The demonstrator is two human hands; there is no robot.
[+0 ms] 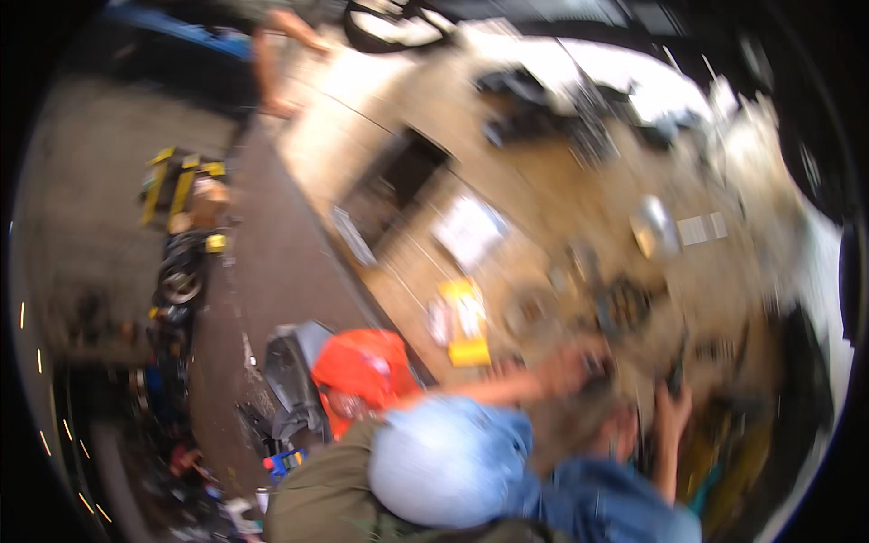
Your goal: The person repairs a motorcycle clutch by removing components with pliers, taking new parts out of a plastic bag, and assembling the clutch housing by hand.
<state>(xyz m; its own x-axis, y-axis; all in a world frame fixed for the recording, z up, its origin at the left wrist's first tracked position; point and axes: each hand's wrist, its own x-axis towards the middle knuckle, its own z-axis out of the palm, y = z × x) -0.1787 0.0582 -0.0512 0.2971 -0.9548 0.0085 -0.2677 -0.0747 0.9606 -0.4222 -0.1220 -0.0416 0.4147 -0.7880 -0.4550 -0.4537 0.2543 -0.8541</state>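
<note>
The picture is smeared by motion. My left hand (568, 366) reaches across past my knee, its fingers closed around a small dark thing (597, 366) too blurred to name. To its right, my right hand (672, 414) grips a slim dark tool (677, 373) that points away from me; its kind is unclear. Just beyond the hands lie a round dark metal part (623, 304) and a ring-shaped part (530, 313). Between the hands and my denim-covered leg is a blurred skin-coloured shape (619, 431), which I cannot identify.
Left of my arm lie an orange bag (362, 366), grey plastic pieces (291, 376) and a yellow-and-white package (465, 319). Farther off are a white sheet (471, 231), a dark flat tray-like thing (394, 192) and a silvery round piece (654, 226). Another person's limbs (272, 77) show at the far left.
</note>
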